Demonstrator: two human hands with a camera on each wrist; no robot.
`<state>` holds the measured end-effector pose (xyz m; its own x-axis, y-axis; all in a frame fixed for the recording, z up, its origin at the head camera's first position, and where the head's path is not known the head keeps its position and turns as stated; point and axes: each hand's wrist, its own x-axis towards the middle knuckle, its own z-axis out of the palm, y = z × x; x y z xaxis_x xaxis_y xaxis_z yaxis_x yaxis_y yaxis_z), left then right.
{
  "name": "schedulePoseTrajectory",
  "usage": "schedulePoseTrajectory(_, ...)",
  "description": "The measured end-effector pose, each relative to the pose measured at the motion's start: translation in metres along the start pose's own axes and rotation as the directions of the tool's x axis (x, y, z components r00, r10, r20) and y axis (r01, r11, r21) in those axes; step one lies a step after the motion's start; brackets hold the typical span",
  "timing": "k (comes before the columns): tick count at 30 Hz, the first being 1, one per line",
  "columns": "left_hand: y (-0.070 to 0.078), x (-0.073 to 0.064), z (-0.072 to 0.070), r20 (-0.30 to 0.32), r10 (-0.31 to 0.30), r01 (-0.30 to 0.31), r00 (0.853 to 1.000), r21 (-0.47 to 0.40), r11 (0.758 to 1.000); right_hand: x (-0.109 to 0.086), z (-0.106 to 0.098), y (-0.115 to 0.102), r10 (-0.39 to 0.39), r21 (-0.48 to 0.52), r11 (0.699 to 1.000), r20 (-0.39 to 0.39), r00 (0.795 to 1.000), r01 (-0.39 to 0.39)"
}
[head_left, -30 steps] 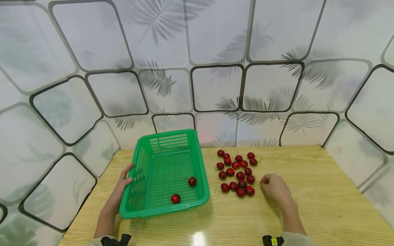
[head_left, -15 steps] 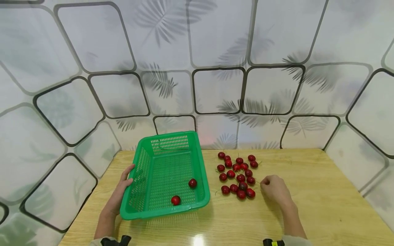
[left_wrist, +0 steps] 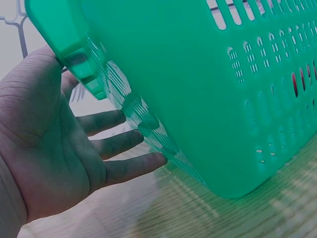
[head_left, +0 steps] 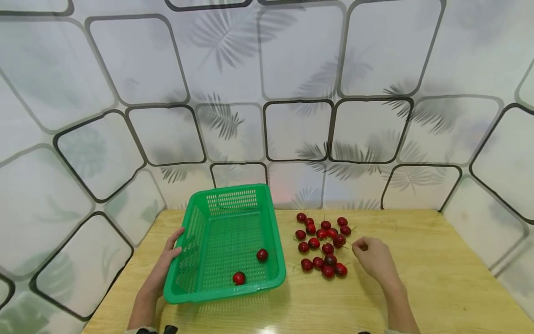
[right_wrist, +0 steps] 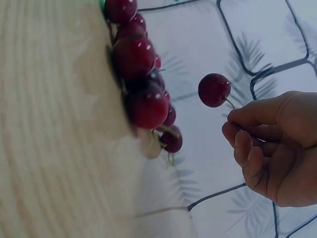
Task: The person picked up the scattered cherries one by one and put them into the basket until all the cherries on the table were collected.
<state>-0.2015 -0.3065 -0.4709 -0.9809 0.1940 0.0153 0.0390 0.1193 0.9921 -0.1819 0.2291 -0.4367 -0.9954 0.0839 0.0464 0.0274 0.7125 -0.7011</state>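
Observation:
A green plastic basket [head_left: 229, 236] stands at left on the table, two cherries inside: one red cherry [head_left: 239, 278] near its front, one darker cherry [head_left: 262, 254] by the right wall. My left hand [head_left: 160, 266] holds its left side, thumb at the rim; in the left wrist view, several fingers reach straight to the outer wall [left_wrist: 163, 99]. My right hand [head_left: 377, 260] pinches a dark red cherry [right_wrist: 214, 90] by its thin green stem [right_wrist: 229, 102], between thumb and forefinger. That cherry hangs clear of the table, overlapping the pile in the head view.
Several loose cherries [head_left: 314, 243], some with stems, lie in a group right of the basket on the wooden table [head_left: 438, 278]. A patterned pale curtain or wall covering [head_left: 298, 130] rises behind the table and along both sides.
My right hand has lifted one cherry by its stem from the right side of the pile. The left hand stays at the basket. The head view has tilted up slightly.

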Motion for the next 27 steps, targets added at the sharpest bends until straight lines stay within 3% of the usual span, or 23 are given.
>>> schedulePoseTrajectory(12, -0.001, -0.002, -0.001, 0.01, 0.013, -0.013, 1.0, -0.01, 1.0, -0.017, 0.018, -0.058, -0.171, 0.056, 0.982, -0.135, 0.976, 0.18)
schedulePoseTrajectory(15, -0.001, -0.002, -0.001, 0.014, 0.012, -0.012, 1.0, -0.008, 1.0, -0.024, 0.028, -0.071, -0.249, 0.089, 0.96, -0.167, 0.954, 0.266)
schedulePoseTrajectory(19, -0.001, -0.003, -0.001, 0.016, 0.007, -0.007, 1.0, -0.015, 1.0, -0.032, 0.04, -0.087, -0.372, 0.092, 0.912, -0.222, 0.901, 0.399)
schedulePoseTrajectory(22, -0.001, -0.002, -0.001, 0.016, 0.01, -0.009, 1.0, -0.013, 1.0, -0.037, 0.049, -0.097, -0.432, 0.081, 0.885, -0.226, 0.873, 0.459)
schedulePoseTrajectory(27, 0.0, -0.001, -0.001, 0.018, 0.011, -0.011, 1.0, -0.014, 1.0, -0.043, 0.062, -0.107, -0.476, 0.104, 0.863, -0.168, 0.863, 0.495)
